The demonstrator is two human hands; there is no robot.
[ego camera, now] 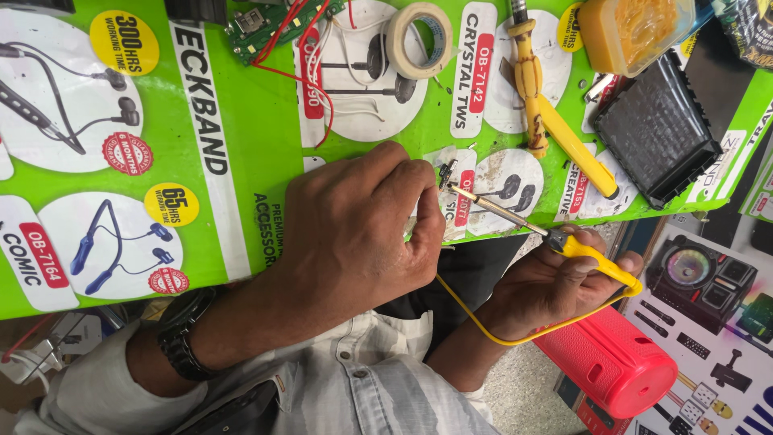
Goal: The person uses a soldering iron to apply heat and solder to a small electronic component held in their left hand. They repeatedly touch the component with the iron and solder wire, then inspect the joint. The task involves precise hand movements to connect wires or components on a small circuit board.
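Note:
My left hand (354, 225) rests on the green printed table cover (241, 121), fingers pinched on a tiny dark component (445, 172) near the table's front edge. My right hand (555, 282) grips a yellow-handled soldering iron (588, 254). Its metal tip (460, 192) reaches the small component from the right. The iron's yellow cord (515, 330) loops below my wrists. A black watch (181, 334) sits on my left wrist.
A roll of masking tape (419, 39), a green circuit board (262, 24) with red and white wires, a second yellow tool (547, 121), a black ribbed block (656, 133) and an amber tub (632, 28) lie on the cover. A red cylindrical speaker (612, 362) sits below the table edge.

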